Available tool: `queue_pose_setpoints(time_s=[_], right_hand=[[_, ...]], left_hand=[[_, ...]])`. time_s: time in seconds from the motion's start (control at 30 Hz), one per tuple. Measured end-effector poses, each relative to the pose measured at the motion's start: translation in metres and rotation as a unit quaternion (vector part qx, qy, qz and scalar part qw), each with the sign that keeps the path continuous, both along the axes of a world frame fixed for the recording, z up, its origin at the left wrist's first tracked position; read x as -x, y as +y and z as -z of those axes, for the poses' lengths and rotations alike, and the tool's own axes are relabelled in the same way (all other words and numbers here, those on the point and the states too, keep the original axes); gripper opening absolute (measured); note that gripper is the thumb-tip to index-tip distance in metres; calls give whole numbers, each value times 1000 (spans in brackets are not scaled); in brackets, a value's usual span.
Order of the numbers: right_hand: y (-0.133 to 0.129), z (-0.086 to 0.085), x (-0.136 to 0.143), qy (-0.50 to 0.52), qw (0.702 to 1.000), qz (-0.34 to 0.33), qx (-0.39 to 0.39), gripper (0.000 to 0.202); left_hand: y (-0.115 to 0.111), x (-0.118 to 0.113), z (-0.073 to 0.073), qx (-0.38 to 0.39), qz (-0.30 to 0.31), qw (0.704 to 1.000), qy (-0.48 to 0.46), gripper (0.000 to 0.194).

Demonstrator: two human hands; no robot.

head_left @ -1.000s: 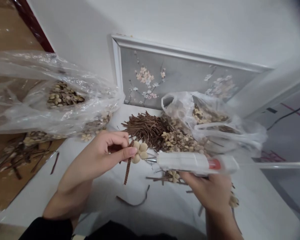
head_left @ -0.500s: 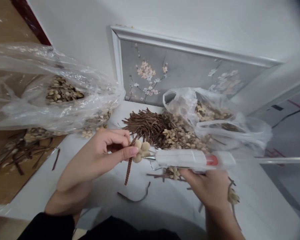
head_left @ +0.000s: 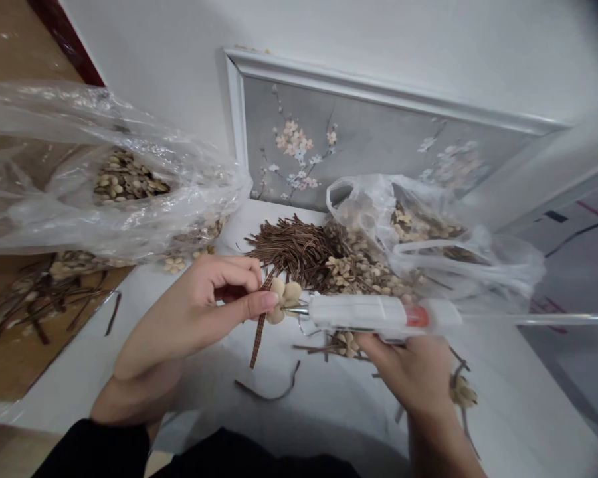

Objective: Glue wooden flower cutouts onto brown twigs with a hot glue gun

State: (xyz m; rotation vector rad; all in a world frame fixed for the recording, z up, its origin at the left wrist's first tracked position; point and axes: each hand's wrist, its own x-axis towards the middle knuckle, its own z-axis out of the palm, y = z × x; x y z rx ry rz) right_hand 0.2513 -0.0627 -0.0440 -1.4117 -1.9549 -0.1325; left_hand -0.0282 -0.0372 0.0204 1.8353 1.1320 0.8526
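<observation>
Between thumb and fingers, my left hand point(head_left: 204, 302) pinches a beige flower point(head_left: 290, 292) with rounded petals, together with a brown checked strip point(head_left: 257, 342) that hangs down past the thumb. My right hand point(head_left: 413, 368) is wrapped around the handle of a white glue gun point(head_left: 356, 312) with a red band. The gun lies level, and its metal nozzle meets the flower near the centre. A clear glue stick point(head_left: 533, 319) juts from its rear. Most of the gun's handle and trigger is hidden by the hand.
A heap of brown strips point(head_left: 292, 249) lies beyond my hands, beside piled beige flowers point(head_left: 363, 275). Plastic bags point(head_left: 199, 179) of beige pieces stand left and right. One loose strip point(head_left: 269, 398) lies on the white table point(head_left: 229, 425). A framed flower picture point(head_left: 379, 146) is behind.
The nozzle has shifted slightly left and up, further over the flower's centre. My left hand keeps its pinch almost unmoved.
</observation>
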Motion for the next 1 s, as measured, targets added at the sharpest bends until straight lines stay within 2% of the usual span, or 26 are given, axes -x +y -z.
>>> queue_pose_setpoints(time_s=[0.5,0.8,1.0], right_hand=[[1,1,-2,-11,1000,-15,1,9],[-1,-2,-3,21,998,-31,55,13],[0,-9,-4,32,999,25,-14,13]], left_hand=[[0,2,2,7,4,1000,-11,33],[6,4,-1,-2,12,998,-59,29],[6,1,-2,1,24,999,-46,29]])
